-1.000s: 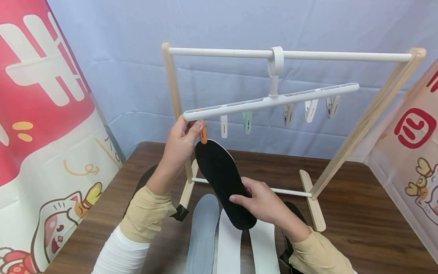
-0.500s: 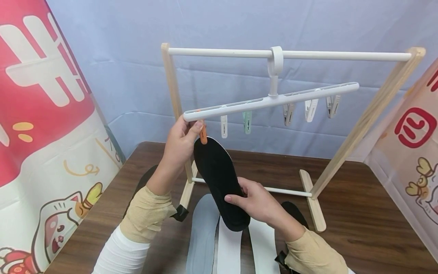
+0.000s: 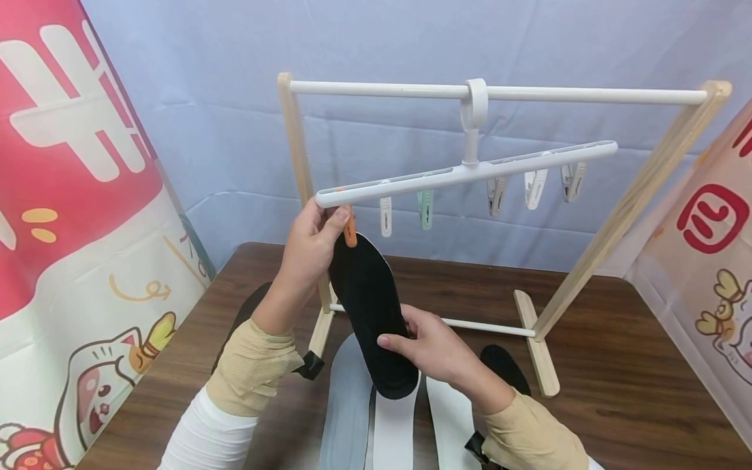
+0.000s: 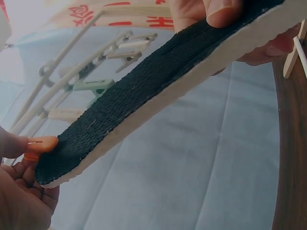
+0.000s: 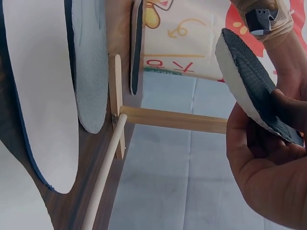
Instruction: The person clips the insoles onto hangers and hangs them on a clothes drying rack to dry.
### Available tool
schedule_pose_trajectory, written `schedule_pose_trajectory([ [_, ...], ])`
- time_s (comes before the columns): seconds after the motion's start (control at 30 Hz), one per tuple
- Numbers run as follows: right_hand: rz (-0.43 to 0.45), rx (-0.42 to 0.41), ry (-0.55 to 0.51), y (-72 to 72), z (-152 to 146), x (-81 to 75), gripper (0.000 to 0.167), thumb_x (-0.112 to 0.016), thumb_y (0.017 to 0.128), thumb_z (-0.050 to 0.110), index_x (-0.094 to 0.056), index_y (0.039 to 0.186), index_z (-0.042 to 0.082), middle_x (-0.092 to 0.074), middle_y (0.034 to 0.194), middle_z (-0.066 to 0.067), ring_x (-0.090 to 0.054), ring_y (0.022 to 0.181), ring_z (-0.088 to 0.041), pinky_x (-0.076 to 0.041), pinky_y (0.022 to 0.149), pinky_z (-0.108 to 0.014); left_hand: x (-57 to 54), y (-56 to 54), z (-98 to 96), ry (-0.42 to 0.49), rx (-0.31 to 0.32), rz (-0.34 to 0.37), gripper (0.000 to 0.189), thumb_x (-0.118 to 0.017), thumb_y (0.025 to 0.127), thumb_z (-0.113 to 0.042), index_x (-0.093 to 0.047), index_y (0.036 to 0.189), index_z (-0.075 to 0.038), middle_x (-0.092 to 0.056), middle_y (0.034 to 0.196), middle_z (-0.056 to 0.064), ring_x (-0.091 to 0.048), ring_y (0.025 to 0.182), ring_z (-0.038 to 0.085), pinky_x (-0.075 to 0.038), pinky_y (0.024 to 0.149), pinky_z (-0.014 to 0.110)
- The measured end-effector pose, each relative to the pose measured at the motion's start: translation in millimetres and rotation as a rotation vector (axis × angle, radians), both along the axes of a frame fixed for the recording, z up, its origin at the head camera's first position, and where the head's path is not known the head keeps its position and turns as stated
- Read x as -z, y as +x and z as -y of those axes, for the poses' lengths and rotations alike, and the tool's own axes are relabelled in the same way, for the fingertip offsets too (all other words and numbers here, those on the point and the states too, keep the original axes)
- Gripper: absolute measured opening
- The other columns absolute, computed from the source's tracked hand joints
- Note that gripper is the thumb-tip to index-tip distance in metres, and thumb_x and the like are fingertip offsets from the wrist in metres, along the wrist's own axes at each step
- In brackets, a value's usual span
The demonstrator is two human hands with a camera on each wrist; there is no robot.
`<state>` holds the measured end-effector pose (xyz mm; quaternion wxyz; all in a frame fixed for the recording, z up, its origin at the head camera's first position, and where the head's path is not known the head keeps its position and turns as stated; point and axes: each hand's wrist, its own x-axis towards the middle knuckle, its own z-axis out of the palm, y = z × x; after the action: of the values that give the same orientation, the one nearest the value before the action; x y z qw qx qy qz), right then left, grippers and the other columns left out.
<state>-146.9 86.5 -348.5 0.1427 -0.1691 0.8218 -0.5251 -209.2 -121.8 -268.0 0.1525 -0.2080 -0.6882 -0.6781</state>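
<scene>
A black insole (image 3: 370,313) with a white underside (image 4: 144,112) hangs slantwise between my hands. My right hand (image 3: 431,343) grips its lower part, thumb on the black face. At the left end of the white clip hanger (image 3: 405,185), my left hand (image 3: 311,241) pinches an orange clothespin (image 3: 350,232). The clothespin overlaps the insole's upper tip; in the left wrist view the orange clothespin (image 4: 43,144) lies over the tip's edge. Whether it bites on the insole I cannot tell. The hanger tilts, left end lower.
White and green clothespins (image 3: 425,209) hang along the hanger, which hooks over the white rail (image 3: 382,90) of a wooden stand (image 3: 623,222). Below on the brown table (image 3: 623,365) lie a grey insole (image 3: 346,405), white ones (image 3: 393,431) and dark ones (image 3: 505,369).
My right hand has moved slightly left, swinging the insole's lower end left and nudging its upper tip up behind the orange clothespin. The left hand has stayed in place.
</scene>
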Motion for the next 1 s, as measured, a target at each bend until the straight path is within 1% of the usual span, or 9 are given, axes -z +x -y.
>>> schedule_pose_trajectory([
  [0.13,0.013,-0.022,-0.035,0.0,2,1.0,0.043,-0.07,0.097,0.02,-0.059,0.138,0.01,-0.072,0.12,-0.01,-0.072,0.103,-0.02,-0.055,0.092,-0.046,0.3,-0.5,0.1,-0.001,0.002,-0.007,0.024,-0.052,0.106,-0.008,-0.05,0.126,0.004,-0.058,0.082,0.007,-0.059,0.07,0.016,-0.046,0.089,0.031],
  [0.27,0.03,-0.044,-0.065,-0.2,4,2.0,0.046,-0.069,0.098,0.019,-0.056,0.141,0.009,-0.071,0.124,-0.011,-0.071,0.106,-0.022,-0.054,0.094,-0.047,0.2,0.0,0.1,0.004,0.003,-0.003,0.026,-0.052,0.106,-0.01,-0.05,0.128,0.003,-0.058,0.083,0.006,-0.058,0.069,0.016,-0.047,0.09,0.031],
  [0.3,0.033,-0.047,-0.071,-0.3,4,2.3,0.046,-0.068,0.098,0.019,-0.056,0.141,0.008,-0.071,0.124,-0.012,-0.071,0.107,-0.022,-0.054,0.095,-0.048,0.1,0.2,0.1,0.005,0.005,0.002,0.027,-0.052,0.106,-0.01,-0.05,0.129,0.003,-0.058,0.084,0.006,-0.058,0.07,0.016,-0.047,0.09,0.032],
  [0.37,0.033,-0.053,-0.075,-0.6,5,3.2,0.045,-0.068,0.098,0.018,-0.056,0.14,0.008,-0.071,0.124,-0.012,-0.071,0.107,-0.023,-0.054,0.095,-0.048,0.2,0.2,0.3,0.003,0.005,0.019,0.029,-0.052,0.106,-0.01,-0.05,0.132,0.002,-0.058,0.089,0.005,-0.058,0.077,0.014,-0.046,0.092,0.031],
  [0.53,0.013,-0.063,-0.066,-1.2,8,5.7,0.043,-0.069,0.098,0.019,-0.058,0.138,0.008,-0.07,0.126,-0.011,-0.07,0.11,-0.023,-0.053,0.096,-0.048,0.6,-0.8,0.5,-0.007,0.032,0.049,0.034,-0.052,0.106,-0.009,-0.049,0.137,0.003,-0.057,0.092,0.005,-0.057,0.083,0.014,-0.044,0.094,0.03],
  [0.67,-0.003,-0.074,-0.066,-1.6,10,7.3,0.039,-0.068,0.098,0.018,-0.06,0.136,0.008,-0.07,0.126,-0.01,-0.068,0.113,-0.022,-0.052,0.098,-0.047,1.0,-1.8,0.7,-0.012,0.049,0.048,0.034,-0.051,0.106,-0.009,-0.049,0.138,0.003,-0.056,0.088,0.004,-0.056,0.08,0.015,-0.042,0.096,0.03],
  [0.83,-0.005,-0.078,-0.059,-1.2,10,8.0,0.037,-0.068,0.098,0.018,-0.06,0.133,0.008,-0.069,0.126,-0.008,-0.066,0.118,-0.022,-0.051,0.1,-0.047,2.0,-3.6,2.0,-0.005,0.085,0.007,0.028,-0.049,0.107,-0.01,-0.051,0.131,0.003,-0.055,0.079,0.006,-0.055,0.074,0.017,-0.043,0.093,0.031],
  [0.93,-0.004,-0.073,-0.045,-1.1,10,7.9,0.038,-0.069,0.098,0.02,-0.059,0.133,0.009,-0.07,0.125,-0.008,-0.066,0.117,-0.022,-0.051,0.1,-0.048,2.1,-4.8,2.6,-0.004,0.092,-0.006,0.022,-0.049,0.107,-0.013,-0.053,0.123,0.002,-0.054,0.078,0.006,-0.054,0.075,0.019,-0.043,0.093,0.032],
  [1.0,-0.005,-0.072,-0.035,-1.3,9,7.8,0.039,-0.069,0.098,0.022,-0.059,0.133,0.01,-0.07,0.124,-0.007,-0.067,0.116,-0.021,-0.051,0.099,-0.049,2.0,-5.3,3.2,-0.006,0.09,-0.005,0.02,-0.048,0.108,-0.014,-0.054,0.121,0.0,-0.054,0.079,0.006,-0.054,0.075,0.02,-0.043,0.093,0.032],
])
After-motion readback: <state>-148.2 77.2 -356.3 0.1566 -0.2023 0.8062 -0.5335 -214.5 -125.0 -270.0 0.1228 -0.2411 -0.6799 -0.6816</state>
